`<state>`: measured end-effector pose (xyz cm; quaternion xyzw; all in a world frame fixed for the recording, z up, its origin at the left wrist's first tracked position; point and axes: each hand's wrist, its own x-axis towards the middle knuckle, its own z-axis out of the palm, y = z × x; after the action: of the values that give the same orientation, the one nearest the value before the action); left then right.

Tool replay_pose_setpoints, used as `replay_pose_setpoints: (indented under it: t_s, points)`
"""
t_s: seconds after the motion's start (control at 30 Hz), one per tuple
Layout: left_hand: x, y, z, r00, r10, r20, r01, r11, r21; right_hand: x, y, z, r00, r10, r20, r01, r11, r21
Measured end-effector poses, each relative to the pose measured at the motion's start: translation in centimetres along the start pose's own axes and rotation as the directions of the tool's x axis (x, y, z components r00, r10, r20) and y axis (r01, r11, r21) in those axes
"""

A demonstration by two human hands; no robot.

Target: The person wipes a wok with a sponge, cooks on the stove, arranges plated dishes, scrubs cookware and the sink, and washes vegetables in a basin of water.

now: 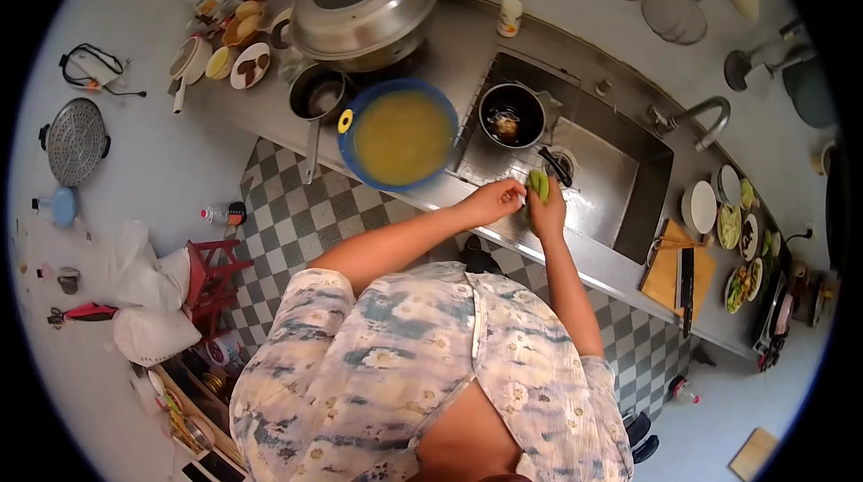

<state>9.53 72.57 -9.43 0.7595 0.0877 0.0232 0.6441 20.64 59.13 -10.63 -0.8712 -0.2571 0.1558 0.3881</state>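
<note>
My right hand [547,210] is closed around a green vegetable [538,182], perhaps a pepper, over the front edge of the sink [611,203]. Close beside it, my left hand [494,201] has its fingers pinched together. A small whitish bit shows at its fingertips, too small to name. Just beyond my hands, a black-handled pan [511,118] with dark liquid and something brownish in it rests on a wire rack at the sink's left side. To the left of my hands stands a blue basin [400,136] full of cloudy yellowish liquid.
A large lidded steel pot [360,10] and a small saucepan [319,91] stand at the left. The tap [697,118] reaches over the sink's right side. Farther right are a cutting board [670,271] with a knife [686,289], bowls [699,206] and plates of cut food [742,284].
</note>
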Motion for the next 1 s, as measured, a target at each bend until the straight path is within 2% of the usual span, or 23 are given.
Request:
replay_pose_setpoints:
  t_s: [0.03, 0.07, 0.13, 0.17, 0.23, 0.3, 0.33, 0.37, 0.4, 0.43, 0.47, 0.53, 0.57, 0.63, 0.67, 0.7, 0.73, 0.77, 0.83, 0.87, 0.9, 1.0]
  points:
    - [-1.3, 0.2, -0.8, 0.995, -0.092, 0.043, 0.095, 0.992, -0.078, -1.1, -0.1, 0.2, 0.983, -0.143, -0.111, 0.129, 0.984, -0.126]
    - [-3.0, 0.2, -2.2, 0.979, -0.177, 0.096, 0.19, 0.97, -0.153, -1.6, -0.2, 0.3, 0.997, -0.067, -0.035, 0.063, 0.992, -0.109]
    - [-6.8, -0.2, -5.2, 0.92, -0.351, 0.174, 0.384, 0.895, -0.225, -2.7, 0.4, 1.0, 0.943, -0.331, -0.023, 0.292, 0.861, -0.417]
    - [-9.0, -0.7, -6.8, 0.876, -0.441, 0.195, 0.478, 0.849, -0.226, -3.2, 0.4, 1.6, 0.931, -0.362, 0.036, 0.329, 0.794, -0.511]
    - [-13.6, -4.1, -9.3, 0.822, -0.547, 0.158, 0.56, 0.726, -0.4, -3.8, 0.2, 2.7, 0.904, -0.398, 0.155, 0.391, 0.626, -0.675]
    - [-17.5, -3.9, -11.9, 0.756, -0.654, 0.04, 0.563, 0.618, -0.549, -2.5, 0.2, 5.4, 0.905, -0.422, 0.041, 0.395, 0.803, -0.446]
    - [-18.7, -3.9, -13.4, 0.737, -0.675, -0.028, 0.496, 0.569, -0.655, -1.8, 0.0, 7.3, 0.909, -0.417, -0.022, 0.39, 0.866, -0.313]
    - [-19.5, -4.1, -14.8, 0.707, -0.701, -0.091, 0.417, 0.517, -0.747, -0.8, -0.3, 9.4, 0.983, -0.129, 0.132, 0.12, 0.99, 0.074]
    - [-19.6, -5.2, -16.2, 0.72, -0.68, -0.136, 0.355, 0.53, -0.77, 0.0, -1.1, 11.4, 0.925, 0.088, 0.37, -0.241, 0.889, 0.391]
    - [-19.1, -6.9, -17.6, 0.731, -0.657, -0.184, 0.287, 0.541, -0.791, -0.1, -4.0, 12.2, 0.848, 0.195, 0.493, -0.476, 0.689, 0.547]
    - [-18.3, -7.9, -18.9, 0.737, -0.634, -0.236, 0.215, 0.55, -0.807, -0.2, -7.0, 13.1, 0.743, 0.243, 0.624, -0.661, 0.411, 0.627]
    - [-16.3, -7.2, -20.5, 0.724, -0.593, -0.353, 0.197, 0.669, -0.717, 0.5, -9.3, 15.5, 0.709, 0.271, 0.65, -0.702, 0.359, 0.615]
    - [-15.3, -6.9, -21.0, 0.722, -0.561, -0.404, 0.193, 0.724, -0.662, 0.5, -10.1, 16.4, 0.734, 0.262, 0.626, -0.672, 0.412, 0.616]
    - [-13.9, -8.8, -21.8, 0.732, -0.579, -0.359, 0.252, 0.72, -0.647, 1.0, -8.3, 18.9, 0.72, 0.227, 0.656, -0.69, 0.339, 0.64]
    - [-13.4, -10.3, -22.2, 0.711, -0.622, -0.327, 0.284, 0.68, -0.676, 0.7, -7.8, 20.0, 0.781, 0.235, 0.579, -0.62, 0.402, 0.673]
    - [-13.2, -12.1, -22.6, 0.693, -0.662, -0.286, 0.323, 0.639, -0.697, 0.2, -8.0, 19.1, 0.879, 0.073, 0.471, -0.452, 0.444, 0.774]
    - [-13.3, -13.7, -23.0, 0.726, -0.634, -0.267, 0.291, 0.634, -0.716, 0.0, -7.8, 19.0, 0.903, 0.06, 0.425, -0.402, 0.465, 0.789]
    - [-13.2, -15.1, -23.2, 0.674, -0.683, -0.28, 0.284, 0.59, -0.756, 0.2, -7.5, 20.3, 0.875, 0.136, 0.464, -0.471, 0.455, 0.756]
    - [-13.1, -15.9, -23.4, 0.706, -0.648, -0.287, 0.294, 0.636, -0.713, 1.3, -6.9, 23.0, 0.791, 0.254, 0.557, -0.61, 0.399, 0.685]
    - [-13.1, -15.4, -23.7, 0.712, -0.635, -0.299, 0.284, 0.65, -0.704, 1.6, -6.8, 23.5, 0.787, 0.266, 0.556, -0.616, 0.389, 0.685]
    - [-12.9, -14.7, -23.5, 0.738, -0.605, -0.297, 0.276, 0.674, -0.685, -0.5, -12.5, 17.6, 0.783, 0.324, 0.531, -0.622, 0.399, 0.674]
    - [-12.9, -10.8, -21.5, 0.809, -0.505, -0.3, 0.221, 0.736, -0.64, 1.8, -2.3, 27.5, 0.936, 0.229, 0.269, -0.351, 0.528, 0.773]
